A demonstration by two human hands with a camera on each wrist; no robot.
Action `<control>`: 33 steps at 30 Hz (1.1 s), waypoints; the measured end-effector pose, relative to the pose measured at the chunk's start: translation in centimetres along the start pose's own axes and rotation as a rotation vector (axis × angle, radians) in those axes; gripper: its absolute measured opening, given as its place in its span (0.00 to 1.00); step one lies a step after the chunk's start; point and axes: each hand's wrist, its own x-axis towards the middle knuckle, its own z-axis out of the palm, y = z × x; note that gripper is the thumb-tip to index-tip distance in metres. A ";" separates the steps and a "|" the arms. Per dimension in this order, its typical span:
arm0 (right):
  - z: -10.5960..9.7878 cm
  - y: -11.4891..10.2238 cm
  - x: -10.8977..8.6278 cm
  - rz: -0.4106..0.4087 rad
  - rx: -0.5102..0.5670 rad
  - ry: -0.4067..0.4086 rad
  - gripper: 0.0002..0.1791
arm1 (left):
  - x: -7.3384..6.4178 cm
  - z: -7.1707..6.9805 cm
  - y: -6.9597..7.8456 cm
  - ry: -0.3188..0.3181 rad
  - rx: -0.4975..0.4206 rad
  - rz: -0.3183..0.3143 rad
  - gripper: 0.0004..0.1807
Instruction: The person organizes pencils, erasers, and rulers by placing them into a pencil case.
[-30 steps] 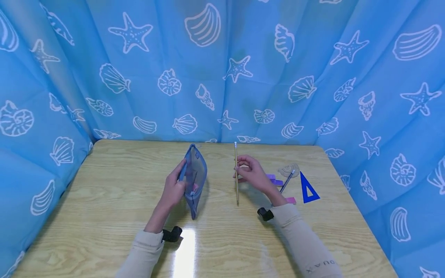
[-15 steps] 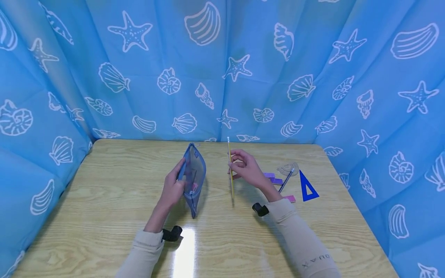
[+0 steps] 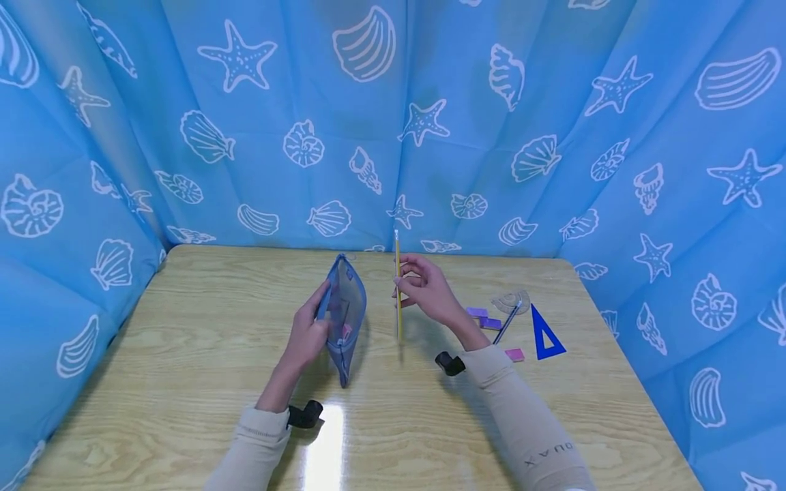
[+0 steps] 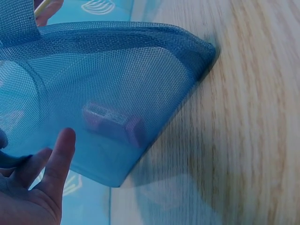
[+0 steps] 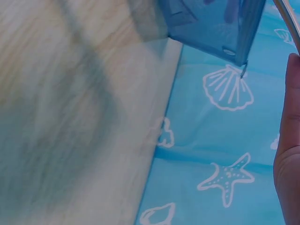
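My left hand (image 3: 310, 326) grips the near side of a blue mesh pencil pouch (image 3: 354, 293), whose mouth gapes toward the right. Through the mesh, a pink and purple eraser (image 4: 115, 123) shows low inside the pouch in the left wrist view. Between the thumb and fingers of my right hand (image 3: 430, 290), a yellow pencil (image 3: 400, 326) is pinched near its middle and stands roughly upright, a short way right of the pouch. The right wrist view catches only part of that pencil (image 5: 289, 21) and the edge of the hand.
Right of my right hand lie purple erasers (image 3: 489, 323), a pink eraser (image 3: 514, 355), a dark pencil (image 3: 506, 324), a clear protractor (image 3: 508, 300) and a blue set square (image 3: 540, 341). A blue seashell curtain (image 3: 381, 123) borders the wooden table (image 3: 184, 354) at the back and sides.
My right hand has moved left with the yellow pencil, bringing it nearer the pouch and a little higher in view. The left hand and pouch stay in place.
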 end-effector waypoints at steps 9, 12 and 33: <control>1.1 -1.1 1.3 -0.065 0.048 0.036 0.19 | 0.0 0.0 -0.2 -0.005 0.012 0.013 0.47; 1.5 -1.3 1.7 -0.080 0.054 0.063 0.19 | -0.1 -0.1 -0.4 -0.002 0.028 0.007 0.47; 5.6 -1.6 3.0 -0.187 0.148 0.140 0.15 | 0.3 0.4 0.0 0.005 0.023 0.020 0.48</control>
